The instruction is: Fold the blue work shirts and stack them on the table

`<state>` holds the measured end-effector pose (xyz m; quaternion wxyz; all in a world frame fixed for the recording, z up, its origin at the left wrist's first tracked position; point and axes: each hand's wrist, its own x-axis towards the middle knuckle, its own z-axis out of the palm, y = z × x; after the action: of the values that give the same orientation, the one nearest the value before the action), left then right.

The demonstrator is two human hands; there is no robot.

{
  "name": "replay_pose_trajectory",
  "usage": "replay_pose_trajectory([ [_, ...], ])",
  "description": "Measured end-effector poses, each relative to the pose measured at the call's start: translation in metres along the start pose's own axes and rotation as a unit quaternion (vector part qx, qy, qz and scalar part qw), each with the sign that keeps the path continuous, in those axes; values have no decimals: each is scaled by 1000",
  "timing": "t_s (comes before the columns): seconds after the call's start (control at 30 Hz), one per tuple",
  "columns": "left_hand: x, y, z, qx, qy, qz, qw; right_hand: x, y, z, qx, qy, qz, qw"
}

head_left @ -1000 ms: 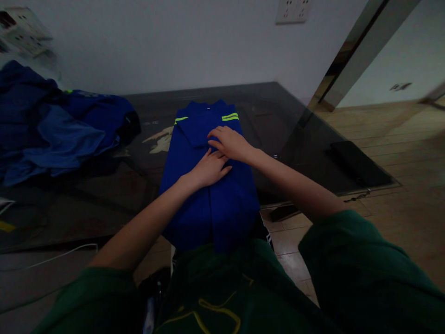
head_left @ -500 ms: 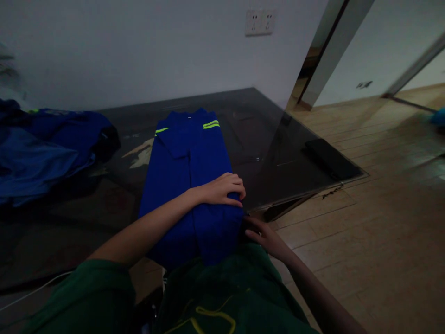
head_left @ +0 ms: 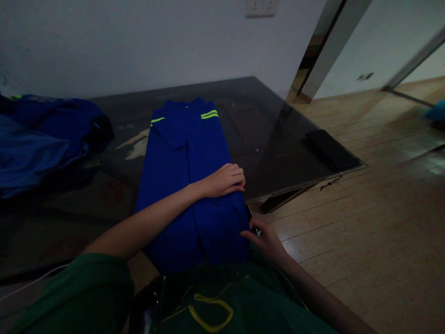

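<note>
A blue shirt [head_left: 166, 169] with neon-yellow stripes near its shoulders lies folded lengthwise on the dark table. Its collar points to the wall, and its lower end hangs over the near edge against my green top. Across its right half lies my left hand [head_left: 225, 180], fingers curled closed on the cloth at the right-hand fold. Lower down, my right hand [head_left: 264, 237] pinches the shirt's right side, thumb on top; the other fingers are partly hidden beneath the edge.
More blue clothing [head_left: 41, 139] is heaped on the table's left. A black flat case [head_left: 332, 149] rests at the right corner of the dark table [head_left: 264, 116]. Behind stands a wall with a socket [head_left: 260, 7]. A white cable [head_left: 34, 280] runs at lower left.
My right hand has come onto the shirt's lower right edge, and that part now lies flatter and further right. My left hand stays on the fold. The view has tipped slightly down.
</note>
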<state>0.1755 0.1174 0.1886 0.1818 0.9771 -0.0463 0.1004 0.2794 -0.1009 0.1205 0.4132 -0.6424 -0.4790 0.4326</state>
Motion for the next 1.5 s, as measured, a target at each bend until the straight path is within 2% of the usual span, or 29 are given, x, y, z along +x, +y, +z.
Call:
replay_pose_trajectory([
  [0.2, 0, 0, 0, 8, -13, -3, 1000, -11, 13, 14, -8, -8, 13, 1000],
  [0.33, 1, 0, 0, 6, -17, 13, 1000, -20, 18, 13, 2, -27, 26, 999],
  [0.43, 1, -1, 1, 5, -17, 23, 1000, -18, 15, 11, 76, -46, 25, 996],
  [0.57, 1, -1, 2, 4, -19, 22, 1000, -7, 9, 19, 210, -82, 45, 973],
  [0.67, 1, -1, 2, 7, -23, 19, 1000, -5, 10, 22, 204, -116, 75, 969],
  [0.77, 1, 0, 0, 10, -17, 11, 1000, -10, 19, 14, 185, -131, 102, 969],
  [0.93, 0, 1, -2, 20, 8, 10, 1000, -21, 35, 0, 116, -126, 82, 982],
  [1.07, 0, 1, 0, 30, 19, 16, 999, -15, 34, 5, 103, -126, 59, 985],
  [1.27, 0, 1, 2, 27, 24, 11, 999, 24, 11, 25, 167, -1, 18, 986],
  [1.37, 0, 0, 2, 33, 19, -5, 999, 29, 6, 26, 148, -8, 37, 988],
  [1.5, -2, 4, 3, 42, 9, -19, 999, 16, 22, 19, 112, -36, 19, 993],
])
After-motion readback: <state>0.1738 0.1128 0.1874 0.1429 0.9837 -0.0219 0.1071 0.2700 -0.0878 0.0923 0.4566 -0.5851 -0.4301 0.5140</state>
